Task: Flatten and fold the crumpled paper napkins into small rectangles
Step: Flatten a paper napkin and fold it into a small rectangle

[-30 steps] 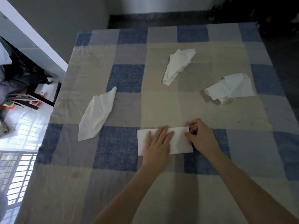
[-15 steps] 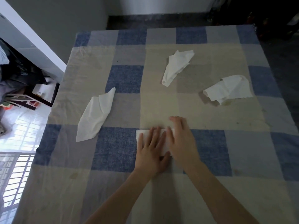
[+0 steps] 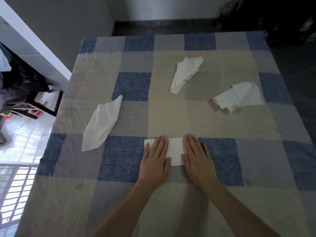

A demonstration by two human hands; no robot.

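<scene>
Both palms lie flat and open, gripping nothing: left hand (image 3: 156, 160) and right hand (image 3: 196, 157) press the ends of the folded napkin (image 3: 176, 150) at 6 o'clock on the cloth (image 3: 239, 151). The step looks like creasing a fold; next probably comes another fold, or reaching for the crumpled napkins at 9 (image 3: 102, 123), 12 (image 3: 185, 73) and 2 o'clock (image 3: 239, 96)

Both hands, left hand (image 3: 155, 161) and right hand (image 3: 198, 159), press flat on a folded napkin (image 3: 176, 151) on the checked cloth (image 3: 130, 168).
</scene>
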